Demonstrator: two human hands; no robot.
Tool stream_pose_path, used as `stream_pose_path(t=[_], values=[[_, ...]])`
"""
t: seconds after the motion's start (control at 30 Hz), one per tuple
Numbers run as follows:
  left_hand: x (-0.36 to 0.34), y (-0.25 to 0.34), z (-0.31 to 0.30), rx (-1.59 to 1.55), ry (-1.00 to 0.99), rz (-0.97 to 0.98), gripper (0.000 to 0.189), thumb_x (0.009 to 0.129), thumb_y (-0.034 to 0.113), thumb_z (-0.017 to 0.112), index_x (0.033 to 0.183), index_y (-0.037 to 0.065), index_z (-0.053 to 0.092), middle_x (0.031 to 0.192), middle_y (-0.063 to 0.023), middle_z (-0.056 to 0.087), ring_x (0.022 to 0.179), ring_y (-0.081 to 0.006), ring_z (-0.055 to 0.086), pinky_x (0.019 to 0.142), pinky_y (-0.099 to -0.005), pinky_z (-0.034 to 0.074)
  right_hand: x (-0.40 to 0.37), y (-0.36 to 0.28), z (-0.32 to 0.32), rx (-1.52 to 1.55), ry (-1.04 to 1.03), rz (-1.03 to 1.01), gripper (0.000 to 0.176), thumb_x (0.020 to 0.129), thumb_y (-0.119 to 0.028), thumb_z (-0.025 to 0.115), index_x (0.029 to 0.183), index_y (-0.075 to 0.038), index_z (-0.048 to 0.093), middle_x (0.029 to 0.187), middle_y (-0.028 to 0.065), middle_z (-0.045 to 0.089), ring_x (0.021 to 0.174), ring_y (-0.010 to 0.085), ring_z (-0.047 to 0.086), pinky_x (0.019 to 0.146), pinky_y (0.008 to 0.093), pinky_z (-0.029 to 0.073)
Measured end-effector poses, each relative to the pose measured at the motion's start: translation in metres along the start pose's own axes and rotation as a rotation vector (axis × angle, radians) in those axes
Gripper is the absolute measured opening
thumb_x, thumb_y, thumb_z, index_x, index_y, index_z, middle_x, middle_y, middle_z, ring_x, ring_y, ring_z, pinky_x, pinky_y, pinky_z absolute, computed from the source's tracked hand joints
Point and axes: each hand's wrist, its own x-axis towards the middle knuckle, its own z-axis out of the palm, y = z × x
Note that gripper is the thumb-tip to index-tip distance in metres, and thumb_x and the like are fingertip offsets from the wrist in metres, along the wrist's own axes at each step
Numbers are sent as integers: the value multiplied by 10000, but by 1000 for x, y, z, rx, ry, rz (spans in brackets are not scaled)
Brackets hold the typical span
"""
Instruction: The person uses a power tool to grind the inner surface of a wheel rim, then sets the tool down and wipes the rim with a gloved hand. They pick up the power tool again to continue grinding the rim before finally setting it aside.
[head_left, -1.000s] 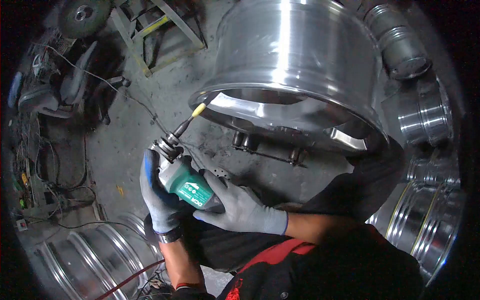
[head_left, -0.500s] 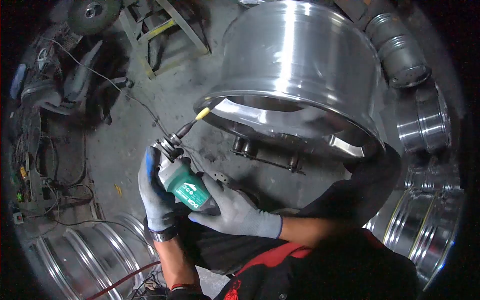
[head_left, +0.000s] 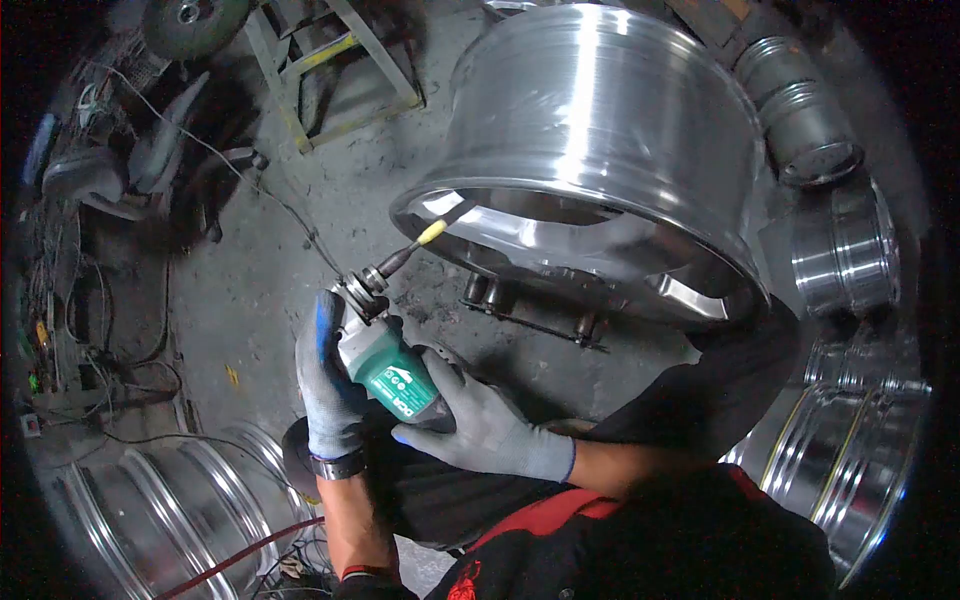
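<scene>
Grinder (head_left: 388, 372) inside left grip (head_left: 325, 390), right grip (head_left: 480, 425)

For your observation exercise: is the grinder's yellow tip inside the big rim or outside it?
Just at the lip: the grinder's yellow tip overlaps the big rim's near edge, not deep inside. Contact: cannot tell.

Grinder (head_left: 388, 372) left of wheel rim (head_left: 600, 110), bit (head_left: 431, 233) at its lip.

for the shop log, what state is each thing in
large rim, polished, open end facing camera
die grinder, held in both hands, pointed at large rim
yellow bit tip, at large rim's lip; spin unclear
left hand, gloved, shut on die grinder
right hand, gloved, shut on die grinder
</scene>
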Motion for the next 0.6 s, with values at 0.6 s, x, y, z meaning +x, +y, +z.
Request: stream_pose_path(t=[0.6], values=[[5, -4, -16, -50, -44, -47, 518, 1085, 523, 540, 1287, 64, 672, 1078, -144, 751, 892, -272, 744, 732, -386, 615, 2, -2, -3, -46, -99, 97, 1008, 906, -462, 833, 1574, 100, 329, 1187, 403, 632, 1010, 535, 711, 844, 554, 606]])
